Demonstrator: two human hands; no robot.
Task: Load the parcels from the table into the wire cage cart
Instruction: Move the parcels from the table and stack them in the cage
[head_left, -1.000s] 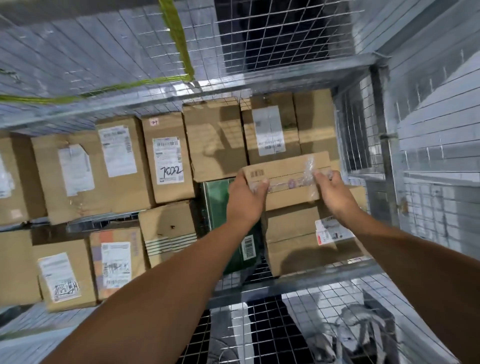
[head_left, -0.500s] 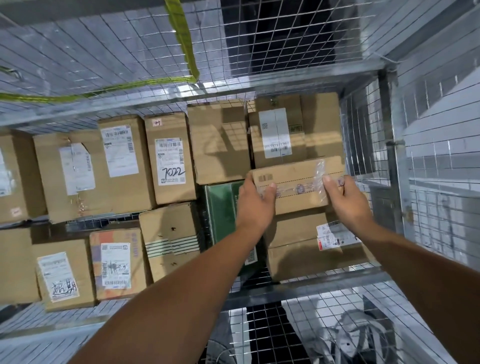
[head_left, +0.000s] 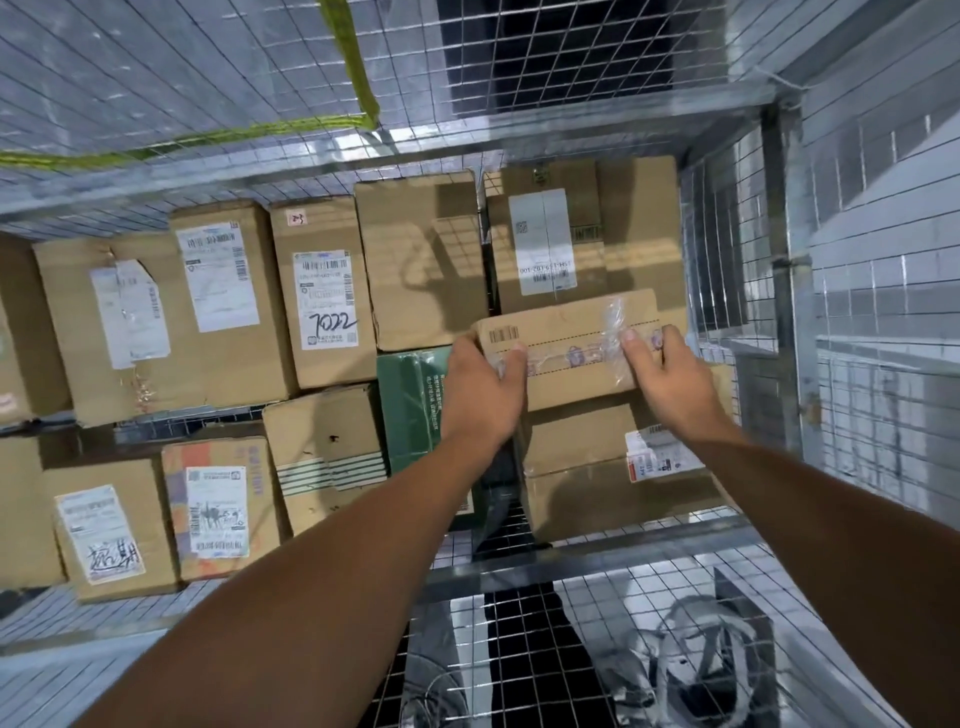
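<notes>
I look down into the wire cage cart (head_left: 582, 564), which is packed with cardboard parcels. Both hands hold a small taped brown parcel (head_left: 566, 338) at the cart's right side. My left hand (head_left: 483, 389) grips its left end, thumb on top. My right hand (head_left: 662, 371) grips its right end, thumb on the clear tape. The parcel sits just over a larger brown box (head_left: 587, 467) with a red-edged label. A green box (head_left: 410, 410) stands to its left, partly hidden by my left arm.
Several labelled brown boxes fill the cart's left and back, one marked "7022" (head_left: 324, 296). A green strap (head_left: 348, 57) hangs on the far mesh wall. The right mesh wall (head_left: 722, 270) is close to the parcel. The near rail crosses under my forearms.
The parcel and both hands have stayed in much the same spot over the larger box. My view has shifted slightly, so the cart's contents sit a little lower and to the right.
</notes>
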